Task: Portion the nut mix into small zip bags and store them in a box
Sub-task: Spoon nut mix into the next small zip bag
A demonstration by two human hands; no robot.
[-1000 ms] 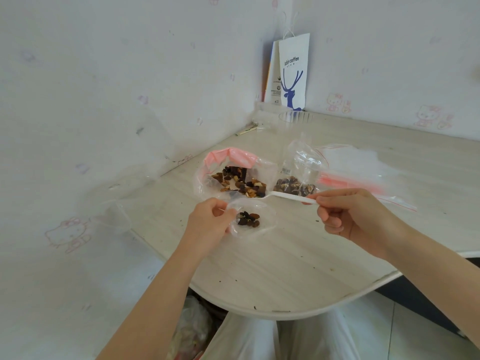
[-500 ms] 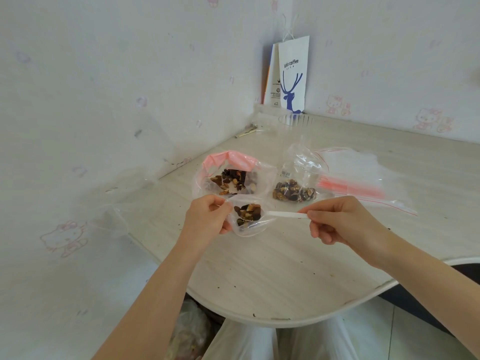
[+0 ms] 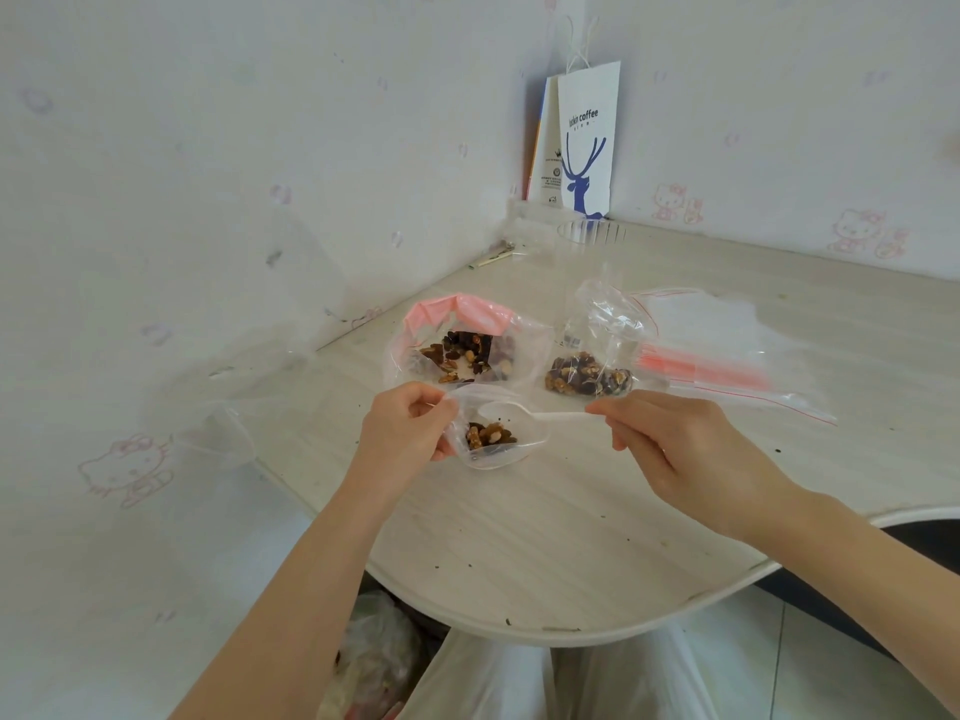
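Since 1.0 s earlier, the white plastic spoon [image 3: 550,417] had shifted from beside the large zip bag [image 3: 467,324] into the mouth of the small zip bag [image 3: 524,449]; the right hand [image 3: 675,449] had come in toward the left hand [image 3: 410,428].

Left hand: grip closed, pinching the small zip bag by its left rim and holding it open, just above the bench [image 3: 545,537] between the curved front edge and the wall-side edge. A small portion of nut mix [image 3: 488,436] sat at its bottom.

Right hand: grip closed, fingers pinching the spoon handle; spoon bowl inside the bag mouth, apparently empty.

The large zip bag, pink strip folded back, lay open behind the hands with nut mix inside. A filled clear bag [image 3: 587,379] sat just beside it on the right. Empty zip bags [image 3: 727,350] lay further right. A clear plastic cup [image 3: 587,262] stood behind them. A paper coffee bag [image 3: 589,142] leaned in the back corner.
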